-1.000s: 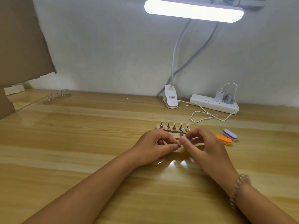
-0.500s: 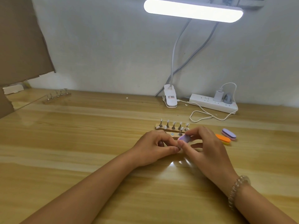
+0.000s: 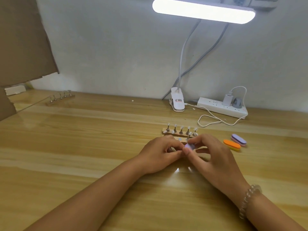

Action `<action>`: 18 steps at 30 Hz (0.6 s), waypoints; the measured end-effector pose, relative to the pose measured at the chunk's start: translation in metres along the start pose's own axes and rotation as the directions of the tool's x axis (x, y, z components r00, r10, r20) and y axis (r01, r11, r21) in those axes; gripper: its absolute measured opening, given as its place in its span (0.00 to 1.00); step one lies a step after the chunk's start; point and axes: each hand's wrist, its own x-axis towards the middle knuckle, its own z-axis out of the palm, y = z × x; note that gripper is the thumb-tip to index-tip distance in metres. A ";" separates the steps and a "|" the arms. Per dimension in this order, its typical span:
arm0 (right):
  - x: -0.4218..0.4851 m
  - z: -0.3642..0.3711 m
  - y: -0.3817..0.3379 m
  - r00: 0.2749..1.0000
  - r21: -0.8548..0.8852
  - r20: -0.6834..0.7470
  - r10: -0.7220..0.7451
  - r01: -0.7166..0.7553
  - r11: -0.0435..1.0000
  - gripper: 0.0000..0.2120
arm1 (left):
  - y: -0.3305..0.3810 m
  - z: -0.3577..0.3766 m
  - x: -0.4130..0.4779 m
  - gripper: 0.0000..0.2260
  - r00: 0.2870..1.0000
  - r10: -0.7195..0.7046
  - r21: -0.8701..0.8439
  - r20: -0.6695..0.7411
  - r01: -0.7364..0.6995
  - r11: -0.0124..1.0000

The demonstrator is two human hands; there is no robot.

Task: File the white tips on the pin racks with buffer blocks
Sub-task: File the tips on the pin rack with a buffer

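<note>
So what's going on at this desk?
A person appears to be filing small nail tips under a desk lamp. The right hand pinches a lilac buffer block. The left hand meets it with pinched fingertips, and what they hold is hidden. A pin rack carrying white tips sits just behind the hands. An orange block and a purple block lie unused to the right.

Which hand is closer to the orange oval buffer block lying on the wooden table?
Right. The right hand sits just left of the orange oval buffer block, not touching it; the left hand is farther left, beyond the right hand.
</note>
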 end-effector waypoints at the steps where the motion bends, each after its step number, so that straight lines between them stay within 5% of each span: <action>1: -0.002 0.000 -0.002 0.999 -0.014 0.021 -0.041 0.041 0.999 0.11 | 0.000 0.000 0.000 0.05 1.000 0.000 0.008 0.004 0.000 1.000; 9: 0.000 0.000 0.003 0.996 -0.042 -0.066 0.062 -0.065 0.997 0.08 | 0.001 0.000 0.000 0.05 1.000 0.004 -0.049 -0.029 -0.005 0.999; 14: 0.001 -0.003 0.004 0.983 0.087 -0.144 0.111 -0.099 0.991 0.09 | 0.001 0.001 0.001 0.07 1.000 -0.003 -0.061 -0.020 0.002 0.998; 18: -0.003 0.000 -0.004 0.997 0.080 -0.020 -0.072 0.074 0.994 0.12 | 0.000 0.001 0.000 0.07 1.000 -0.003 -0.066 -0.021 0.001 0.998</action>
